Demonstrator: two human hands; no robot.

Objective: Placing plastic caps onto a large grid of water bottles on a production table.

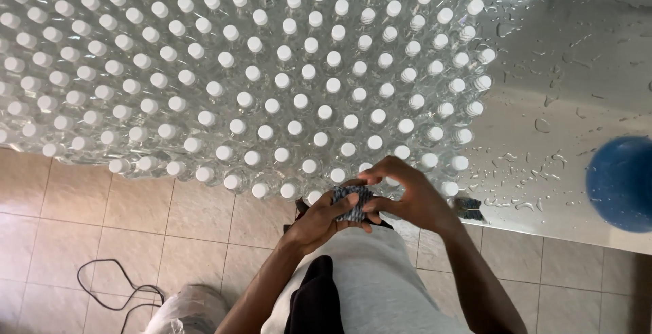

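Head view shows you a small dark patterned bundle [353, 203] pinched between both hands, your left hand [324, 220] and right hand [407, 195] each with a grip clamped on it, just at the edge of the wet desk [564, 103] packed with white-capped clear bottles [272, 83].

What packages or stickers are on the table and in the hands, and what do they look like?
Clear plastic bottles: a tightly packed crowd standing on the wet metal table, round white caps, no labels seen on them.
Small stack of dark blue-grey patterned bands, perhaps labels: held at the table's near edge between the left hand and the right hand.
Another small dark band: lying on the table beside the right wrist.
No signs or screens in view.
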